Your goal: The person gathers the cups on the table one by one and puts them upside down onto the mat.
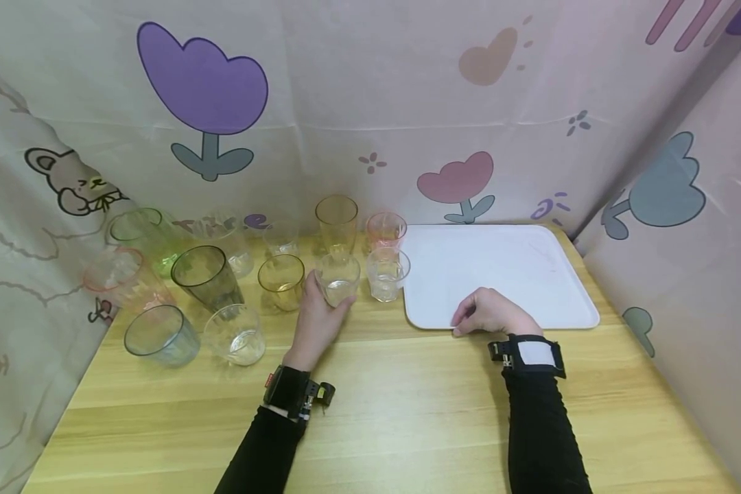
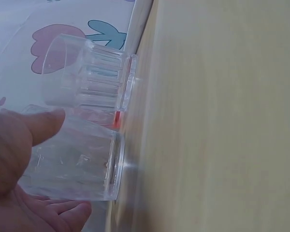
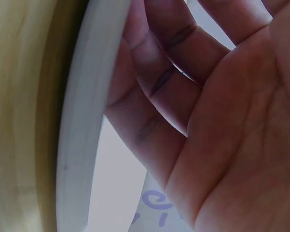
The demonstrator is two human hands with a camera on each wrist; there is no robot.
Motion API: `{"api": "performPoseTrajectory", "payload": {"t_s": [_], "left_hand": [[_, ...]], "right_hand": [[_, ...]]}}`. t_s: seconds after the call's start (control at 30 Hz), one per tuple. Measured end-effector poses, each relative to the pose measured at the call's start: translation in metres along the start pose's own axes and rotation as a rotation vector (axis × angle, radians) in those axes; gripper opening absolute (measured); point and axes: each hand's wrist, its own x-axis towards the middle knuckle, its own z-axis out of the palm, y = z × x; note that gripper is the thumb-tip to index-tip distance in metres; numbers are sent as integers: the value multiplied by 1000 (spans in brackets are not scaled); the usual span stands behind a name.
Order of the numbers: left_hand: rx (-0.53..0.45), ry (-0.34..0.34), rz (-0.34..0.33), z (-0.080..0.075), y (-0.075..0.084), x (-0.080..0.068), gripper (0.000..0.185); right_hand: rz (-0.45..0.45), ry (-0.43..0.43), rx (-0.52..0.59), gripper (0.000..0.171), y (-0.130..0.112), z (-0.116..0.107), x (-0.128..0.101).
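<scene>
My left hand [image 1: 318, 322] grips a clear glass [image 2: 79, 162] low on the table, thumb on one side and fingers on the other. Just right of it stands a fluted clear glass [image 1: 387, 274], with a pink glass [image 1: 386, 230] behind. An amber glass [image 1: 281, 283] is close to the left hand's fingers, and a taller amber glass [image 1: 337, 223] rises behind the held one. Over the near left rim of a white tray [image 1: 506, 261], my right hand [image 1: 494, 312] rests with loosely bent fingers. The rim hides part of those fingers in the right wrist view.
Farther left stand several glasses: a dark one [image 1: 206, 278], a bluish one [image 1: 163, 336], a faceted clear one [image 1: 237, 336], a pink one [image 1: 126, 278] and a green one [image 1: 148, 237]. A printed curtain [image 1: 346, 89] hangs behind and beside the wooden table [image 1: 395, 412].
</scene>
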Motion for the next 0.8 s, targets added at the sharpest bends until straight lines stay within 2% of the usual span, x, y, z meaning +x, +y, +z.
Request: {"api": "performPoseTrajectory", "payload": {"t_s": [0.37, 0.63, 0.8], "left_hand": [[-6, -3, 6, -1, 3, -2, 83], [23, -7, -12, -5, 10, -5, 87], [21, -9, 5, -10, 18, -7, 89]], "right_hand": [[8, 5, 22, 8, -1, 0, -1], [3, -5, 10, 7, -2, 0, -2], [-12, -2, 14, 7, -2, 0, -2]]}}
